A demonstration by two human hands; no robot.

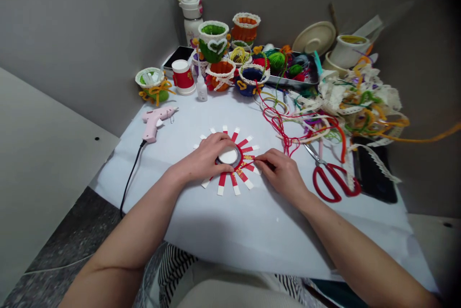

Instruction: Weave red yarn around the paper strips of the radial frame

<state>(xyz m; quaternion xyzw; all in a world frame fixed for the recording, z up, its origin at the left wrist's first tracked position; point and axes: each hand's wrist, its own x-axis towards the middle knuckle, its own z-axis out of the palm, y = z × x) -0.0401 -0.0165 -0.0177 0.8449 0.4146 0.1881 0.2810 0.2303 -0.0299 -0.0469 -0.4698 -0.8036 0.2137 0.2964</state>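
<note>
Head: hands (209, 157) (283, 171) lightly closed on splayed paper cup (228, 156)

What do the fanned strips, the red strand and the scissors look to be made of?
Fanned strips: thin paper or card, matt, red with white tips, lying flat around a round white base under the left hand.
Red strand by the right hand: soft yarn or cord; it loops limply.
Scissors: grey metal blades, glossy red handles, likely plastic.
</note>
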